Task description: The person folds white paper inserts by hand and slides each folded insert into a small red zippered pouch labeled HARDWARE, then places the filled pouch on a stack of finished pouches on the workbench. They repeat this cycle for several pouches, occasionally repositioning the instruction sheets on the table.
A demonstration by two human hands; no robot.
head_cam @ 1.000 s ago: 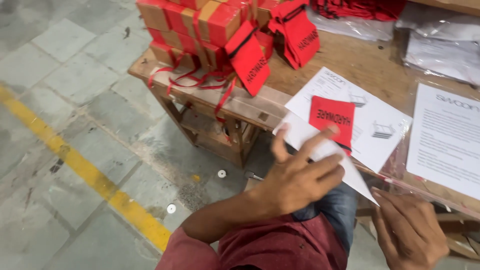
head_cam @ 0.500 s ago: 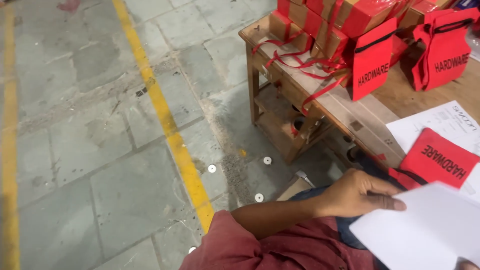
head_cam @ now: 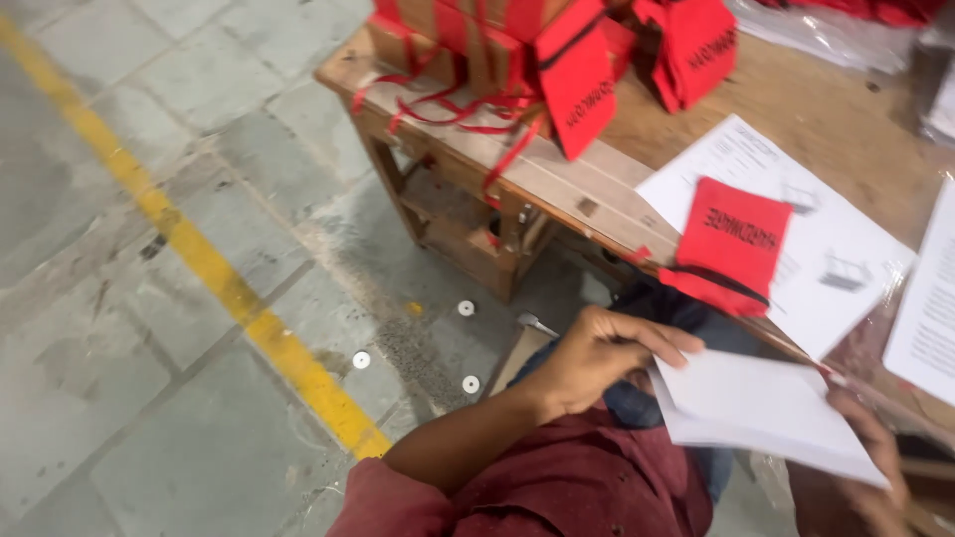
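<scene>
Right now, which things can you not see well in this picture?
- Right hand: head view, mostly behind the white folded paper and cut by the bottom edge.
- Left hand: fingertips hidden under the paper.
- Red pouches on the wooden table: cut by the top edge.

A wooden table (head_cam: 597,189) bears red drawstring pouches (head_cam: 731,244), apparently strapped red boxes (head_cam: 468,30), printed sheets (head_cam: 846,268); a yellow floor line (head_cam: 199,259) runs alongside.
</scene>
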